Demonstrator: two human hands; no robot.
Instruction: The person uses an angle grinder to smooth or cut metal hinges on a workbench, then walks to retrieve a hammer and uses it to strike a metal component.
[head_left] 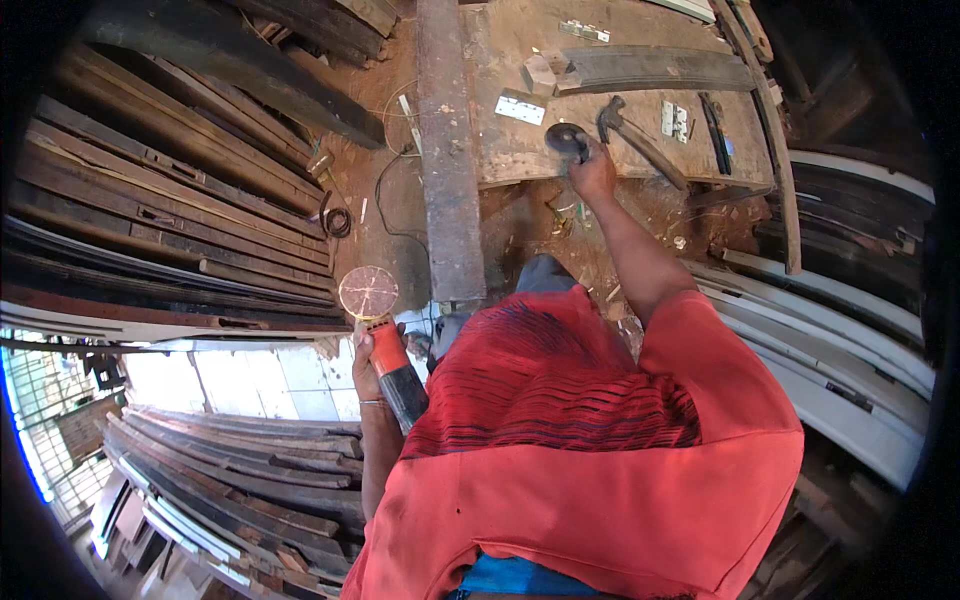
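My left hand (366, 362) is wrapped round the body of an orange and black angle grinder (387, 352). Its round reddish-brown disc (369, 291) faces up and looks cracked or marked with pale lines. At the bench's near edge, my right hand (594, 174) grips a dark round disc-shaped piece (566, 138); its exact kind does not show. A claw hammer (645, 145) with a wooden handle lies just right of that hand. On the wooden bench top (500, 60), a pale metal hinge (521, 107) sits to the left of the dark piece.
A long plank (450, 150) runs along the bench's left side. A dark curved board (655, 68), another hinge (675, 122) and a black slim tool (715, 132) lie on the bench. Stacked timber (190, 190) fills the left; pale boards (830, 350) stand right. A cord (385, 190) trails across the floor.
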